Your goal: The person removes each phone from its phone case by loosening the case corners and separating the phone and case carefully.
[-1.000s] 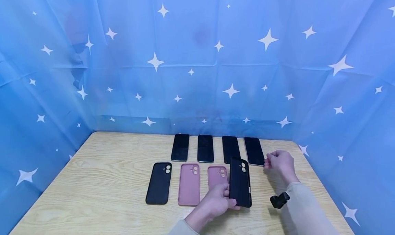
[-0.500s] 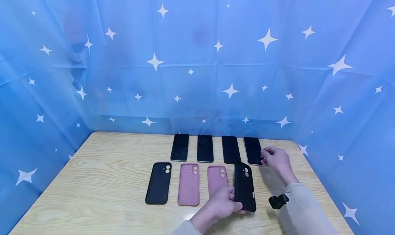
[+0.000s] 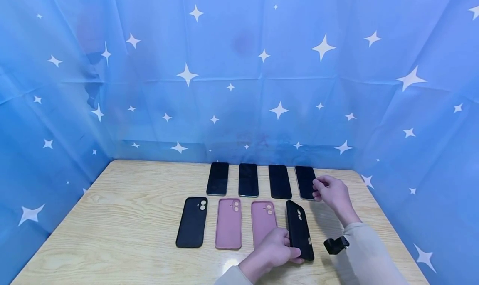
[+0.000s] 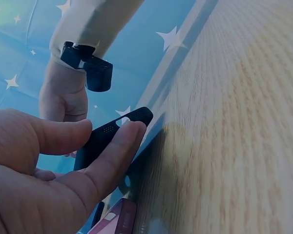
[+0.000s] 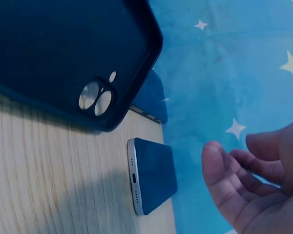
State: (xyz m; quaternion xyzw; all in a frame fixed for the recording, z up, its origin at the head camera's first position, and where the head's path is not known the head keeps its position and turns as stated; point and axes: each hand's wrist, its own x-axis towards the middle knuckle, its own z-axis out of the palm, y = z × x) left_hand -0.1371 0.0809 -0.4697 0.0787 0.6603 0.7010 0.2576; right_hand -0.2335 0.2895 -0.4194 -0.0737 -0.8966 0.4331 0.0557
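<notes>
My left hand (image 3: pixel 275 247) grips a black phone case (image 3: pixel 299 233) by its lower end, thumb on one side and fingers on the other. The case is tilted on its long edge, and its camera cutouts (image 5: pixel 95 100) show in the right wrist view. Beyond it lies the rightmost dark phone (image 3: pixel 304 183), face up, with a silver edge and charging port (image 5: pixel 134 178) in the right wrist view. My right hand (image 3: pixel 333 195) hovers at that phone's right side, fingers loosely bent and holding nothing; a gap separates them in the right wrist view.
Several more dark phones (image 3: pixel 248 180) lie in a row along the table's back. In front lie two pink cases (image 3: pixel 228 224) and another black case (image 3: pixel 191 222). A blue star-patterned curtain (image 3: pixel 239 110) stands behind the wooden table (image 3: pixel 112 227).
The left hand has moved slightly right and nearer with the black case, tilting it further on edge. The right hand has shifted left, toward the rightmost phone.
</notes>
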